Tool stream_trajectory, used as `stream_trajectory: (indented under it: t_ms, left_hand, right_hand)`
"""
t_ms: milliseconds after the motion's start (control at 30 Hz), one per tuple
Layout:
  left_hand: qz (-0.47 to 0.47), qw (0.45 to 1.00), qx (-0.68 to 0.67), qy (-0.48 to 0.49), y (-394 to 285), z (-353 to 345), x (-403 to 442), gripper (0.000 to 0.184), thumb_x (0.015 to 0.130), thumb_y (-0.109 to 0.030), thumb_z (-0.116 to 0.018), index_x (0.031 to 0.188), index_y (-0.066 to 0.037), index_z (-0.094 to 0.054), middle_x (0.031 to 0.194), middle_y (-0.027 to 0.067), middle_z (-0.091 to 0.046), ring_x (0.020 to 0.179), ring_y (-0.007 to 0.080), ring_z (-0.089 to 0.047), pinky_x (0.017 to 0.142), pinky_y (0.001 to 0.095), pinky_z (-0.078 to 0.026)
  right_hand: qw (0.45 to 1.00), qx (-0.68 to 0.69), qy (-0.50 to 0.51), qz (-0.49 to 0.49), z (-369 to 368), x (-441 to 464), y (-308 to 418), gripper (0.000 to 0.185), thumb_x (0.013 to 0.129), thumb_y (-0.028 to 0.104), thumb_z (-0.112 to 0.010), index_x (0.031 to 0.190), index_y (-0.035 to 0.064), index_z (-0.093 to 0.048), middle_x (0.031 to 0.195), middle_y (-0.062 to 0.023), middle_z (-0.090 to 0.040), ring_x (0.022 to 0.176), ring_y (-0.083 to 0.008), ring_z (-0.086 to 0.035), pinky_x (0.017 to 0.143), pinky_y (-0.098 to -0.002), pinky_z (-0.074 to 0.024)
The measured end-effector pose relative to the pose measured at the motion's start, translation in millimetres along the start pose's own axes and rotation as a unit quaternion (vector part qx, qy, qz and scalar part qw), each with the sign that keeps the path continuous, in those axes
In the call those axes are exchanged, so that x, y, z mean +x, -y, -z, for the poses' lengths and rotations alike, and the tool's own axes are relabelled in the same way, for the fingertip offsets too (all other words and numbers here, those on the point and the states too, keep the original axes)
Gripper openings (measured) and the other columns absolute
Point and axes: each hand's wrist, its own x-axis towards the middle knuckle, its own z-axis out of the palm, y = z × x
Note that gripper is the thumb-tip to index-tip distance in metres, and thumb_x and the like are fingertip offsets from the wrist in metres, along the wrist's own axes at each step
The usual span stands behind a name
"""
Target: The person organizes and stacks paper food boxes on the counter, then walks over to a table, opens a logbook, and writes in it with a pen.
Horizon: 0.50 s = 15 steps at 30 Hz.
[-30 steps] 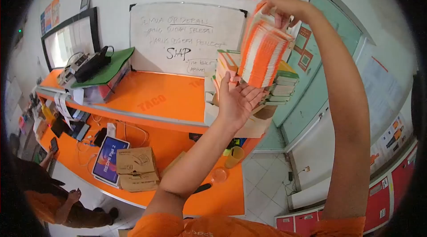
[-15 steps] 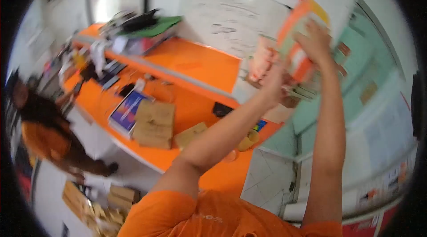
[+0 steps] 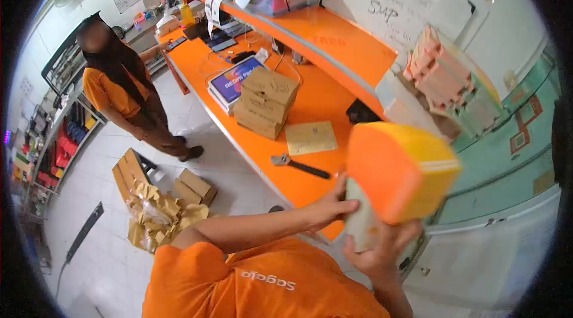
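Observation:
In front of my orange shirt I hold a thick block (image 3: pixel 391 171) with an orange face, a yellow side with white lines and a pale green side; motion blurs it, and I cannot make out its kind. My left hand (image 3: pixel 331 204) grips its near left edge, thumb on the pale green part. Below, my right hand (image 3: pixel 382 249) is wrapped round the lower end. An adjustable wrench (image 3: pixel 301 166) lies on the orange table (image 3: pixel 325 100), just beyond my left hand. Behind the block, pale pink and green stacked bundles (image 3: pixel 444 79) stand on the upper shelf's end.
Cardboard boxes (image 3: pixel 265 100), a tablet box (image 3: pixel 233 82) and a brown envelope (image 3: pixel 310 137) lie on the table. At the left stands a person (image 3: pixel 122 85) with a hand near a phone. Crumpled brown paper (image 3: pixel 158 213) and cartons (image 3: pixel 196 186) are on the floor.
Both hands have brought the block down from beside the stacked bundles, closer to my body, and turned it. My view has swung left, showing more of the person and floor.

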Motion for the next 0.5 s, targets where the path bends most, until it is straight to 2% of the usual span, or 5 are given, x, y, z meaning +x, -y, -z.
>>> stream_trajectory:
  t_ms: [133, 233, 267, 400, 500]
  left_hand:
    - [0.116, 0.978, -0.071, -0.158, 68, 42, -74, 0.107, 0.086, -0.059, -0.074, 0.161, -0.026, -0.004, 0.159, 0.0081, -0.031, 0.145, 0.0331, -0.036, 0.115, 0.0558, -0.037]
    - [0.1, 0.959, -0.144, -0.224, 97, 75, -114, 0.069, 0.102, -0.045, -0.06, 0.153, -0.024, -0.019, 0.153, 0.0076, -0.038, 0.143, 0.0349, -0.039, 0.109, 0.0553, -0.044]
    - [0.108, 0.963, -0.13, -0.21, 98, 83, -125, 0.064, 0.104, -0.054, -0.049, 0.155, -0.024, -0.023, 0.153, 0.0074, -0.041, 0.141, 0.0329, -0.042, 0.109, 0.0545, -0.045]
    - [0.18, 0.951, -0.103, -0.228, 92, 99, -138, 0.073, 0.1, -0.071, -0.035, 0.155, -0.024, -0.037, 0.151, 0.0088, -0.048, 0.135, 0.0274, -0.051, 0.108, 0.0475, -0.047]
    - [0.201, 0.925, -0.135, -0.292, 78, 92, -125, 0.074, 0.1, -0.072, -0.035, 0.154, -0.022, -0.038, 0.15, 0.0085, -0.049, 0.132, 0.027, -0.053, 0.105, 0.0466, -0.049]
  right_hand:
    - [0.976, 0.199, 0.084, -0.016, -64, -43, 10, 0.078, 0.068, 0.034, -0.081, 0.137, 0.0104, -0.052, 0.134, -0.0265, -0.039, 0.124, -0.0486, -0.039, 0.102, -0.0632, -0.0348]
    - [0.957, 0.26, 0.126, 0.016, -98, -46, 22, 0.082, 0.066, 0.032, -0.084, 0.138, 0.0112, -0.052, 0.132, -0.0255, -0.039, 0.126, -0.0464, -0.04, 0.099, -0.0616, -0.039]
    - [0.955, 0.264, 0.135, 0.007, -107, -48, 30, 0.082, 0.066, 0.033, -0.084, 0.138, 0.0107, -0.052, 0.132, -0.0248, -0.04, 0.126, -0.0459, -0.041, 0.096, -0.0611, -0.0407]
    - [0.957, 0.231, 0.171, -0.03, -132, -45, 63, 0.081, 0.067, 0.039, -0.083, 0.137, 0.0092, -0.054, 0.132, -0.0226, -0.041, 0.127, -0.0452, -0.042, 0.086, -0.0595, -0.0462]
    - [0.974, 0.156, 0.162, -0.037, -154, -44, 71, 0.077, 0.069, 0.043, -0.08, 0.134, 0.0098, -0.056, 0.134, -0.0221, -0.042, 0.128, -0.0456, -0.042, 0.079, -0.0579, -0.0482]
